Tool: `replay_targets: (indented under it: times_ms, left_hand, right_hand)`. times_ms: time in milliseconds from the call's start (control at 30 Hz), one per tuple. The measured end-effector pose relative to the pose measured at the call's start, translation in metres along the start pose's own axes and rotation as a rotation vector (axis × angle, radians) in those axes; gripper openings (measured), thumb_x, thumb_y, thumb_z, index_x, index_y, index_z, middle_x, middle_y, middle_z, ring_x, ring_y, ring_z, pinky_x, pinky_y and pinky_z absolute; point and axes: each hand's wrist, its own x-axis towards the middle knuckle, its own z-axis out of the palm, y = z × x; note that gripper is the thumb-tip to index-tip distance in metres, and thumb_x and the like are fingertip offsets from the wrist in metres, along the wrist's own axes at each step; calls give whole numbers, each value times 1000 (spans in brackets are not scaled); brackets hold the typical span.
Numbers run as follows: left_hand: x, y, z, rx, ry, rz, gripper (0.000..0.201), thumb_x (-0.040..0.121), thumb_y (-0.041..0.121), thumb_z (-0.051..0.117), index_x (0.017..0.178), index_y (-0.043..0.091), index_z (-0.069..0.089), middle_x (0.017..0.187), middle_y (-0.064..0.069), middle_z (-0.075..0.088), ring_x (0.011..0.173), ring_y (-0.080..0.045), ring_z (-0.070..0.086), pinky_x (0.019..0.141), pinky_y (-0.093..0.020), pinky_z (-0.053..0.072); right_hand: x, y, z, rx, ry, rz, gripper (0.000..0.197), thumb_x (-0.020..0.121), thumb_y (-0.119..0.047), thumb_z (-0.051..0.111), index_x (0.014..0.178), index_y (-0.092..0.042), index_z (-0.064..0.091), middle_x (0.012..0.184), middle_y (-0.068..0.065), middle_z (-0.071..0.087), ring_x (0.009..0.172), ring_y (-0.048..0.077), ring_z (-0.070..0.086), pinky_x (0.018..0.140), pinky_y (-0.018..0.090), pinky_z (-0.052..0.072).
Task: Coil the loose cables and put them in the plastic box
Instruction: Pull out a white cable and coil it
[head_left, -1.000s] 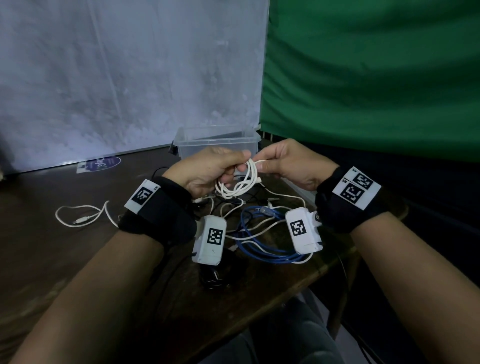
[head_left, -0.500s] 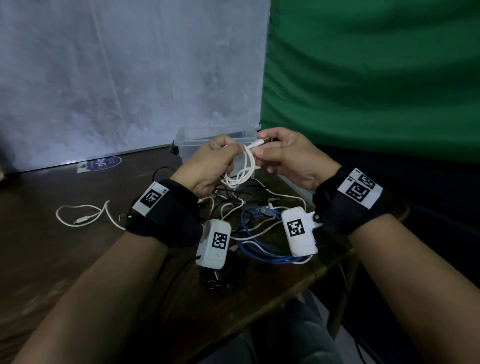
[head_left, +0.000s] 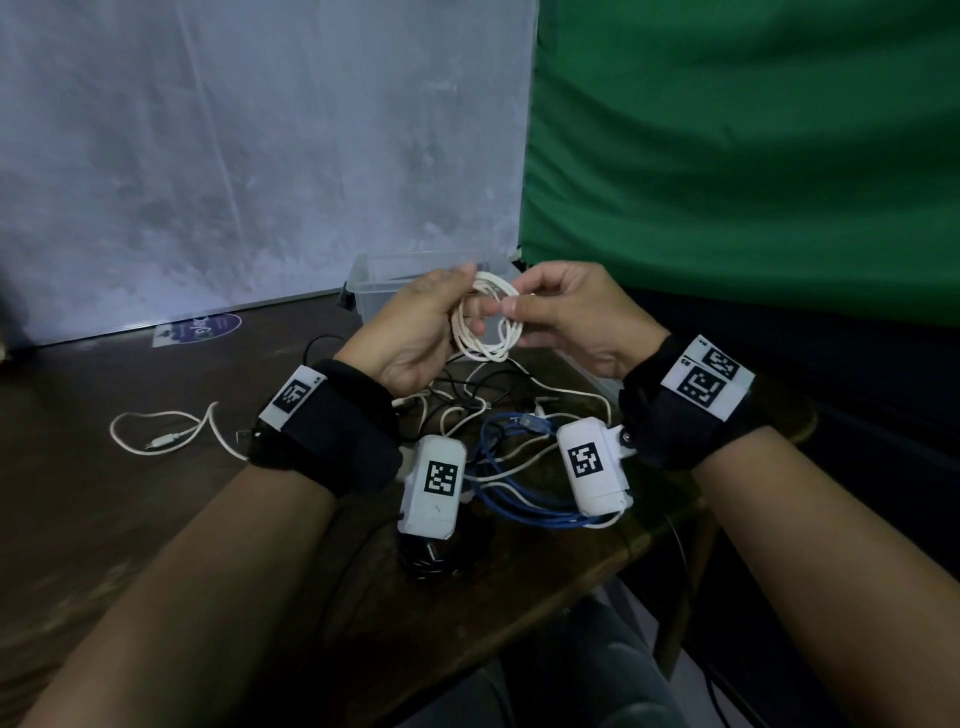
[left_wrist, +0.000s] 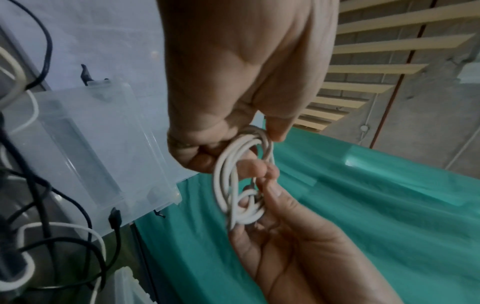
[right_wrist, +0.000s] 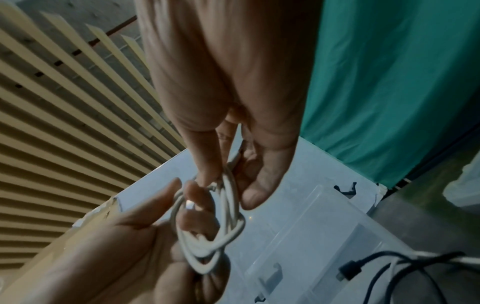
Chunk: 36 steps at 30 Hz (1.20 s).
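Head view: two forearms reach over a dark wooden table (head_left: 130, 519), each wrist wearing a black band with a white camera block. Between them, raised above the table, the left hand (head_left: 415, 332) and right hand (head_left: 566, 312) hold a small white coil (head_left: 485, 322) of cable; left fingers curl round its left side, right thumb and fingers pinch its right side. Just behind the hands stands a clear plastic box (head_left: 363, 291), against a grey backdrop beside a green cloth (head_left: 753, 156). Under the hands lie tangled loose cables: a blue cable (head_left: 519, 499), black and white ones, and one white cable (head_left: 156, 431) apart to the left. Left wrist view: the left hand (left_wrist: 241, 72) comes down from the top, fingertips curled on the coil (left_wrist: 241, 185) at its top, while the right hand (left_wrist: 298, 246) grips its lower part from below; the box (left_wrist: 103, 154) sits to the left, open side facing the camera. Right wrist view: the right hand (right_wrist: 228, 92) pinches the coil (right_wrist: 207, 226) from above, the left hand (right_wrist: 130, 257) cradles it with curled fingers, and the box (right_wrist: 298, 236) lies directly beyond, a black plug (right_wrist: 350, 267) near it
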Motion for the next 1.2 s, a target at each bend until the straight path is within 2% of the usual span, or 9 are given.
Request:
replay_targets:
  times_ms: [100,233,367,500,600,833,1033,1100,1200]
  left_hand:
    - [0,3,-3,-29,23,-108,29,100,26,42,87,11,62,63,1,68,53,-4,57,51,-14,49]
    - [0,2,-5,32,51,-206,22,97,23,48,86,14,64,63,3,69,46,-1,56,52,-13,40]
    - [1,3,-5,24,60,-322,24,96,30,49,81,17,63,57,5,66,42,-1,53,46,-14,36]
    - [-1,5,-6,-35,54,-401,24,94,28,51,75,19,60,53,5,61,43,-3,54,48,-16,42]
    - [-1,4,-5,-10,72,-369,23,95,25,50,75,18,58,53,6,60,44,-3,55,46,-14,46]
    - [-1,-4,-8,26,146,-340,22,101,22,41,84,14,54,50,4,62,41,-4,59,39,-20,49]
    - [1,-5,-8,7,186,-89,14,97,18,50,86,14,57,59,3,63,44,-6,58,46,-20,53]
    - [1,-4,-5,45,149,-12,15,97,19,49,92,16,62,63,6,61,46,-4,55,51,-17,52]
    - [2,-5,-5,101,52,-18,21,100,18,42,101,17,62,61,8,59,51,-3,54,55,-18,51]
  right_hand:
    - [1,0,-3,-87,-17,-16,12,80,6,67,79,-5,63,84,21,62,63,18,59,58,24,55]
    - [1,1,-5,-215,-26,-77,9,78,7,69,79,-2,68,82,23,66,52,9,53,50,17,48]
    - [1,3,-6,-268,-43,-113,7,79,5,69,84,0,71,81,22,68,53,6,51,52,20,43]
    - [0,4,-4,-222,-80,-141,12,84,5,63,96,4,69,61,-2,64,52,1,52,51,15,42]
    - [0,4,-3,-195,-88,-156,16,86,7,60,100,6,66,57,-9,63,53,-2,54,54,11,43]
    - [-2,5,-4,-234,-111,-143,11,82,6,64,89,-2,68,73,6,63,64,7,56,67,19,48]
    - [2,2,-4,-271,-53,-80,12,82,5,66,81,-6,69,65,1,62,53,0,55,54,12,44]
    - [4,1,-5,-304,-29,-64,13,81,4,67,78,-9,70,64,1,63,52,0,54,54,12,44]
    - [4,2,-5,-340,-26,-48,16,79,3,70,74,-12,71,60,-2,64,51,0,54,53,12,44]
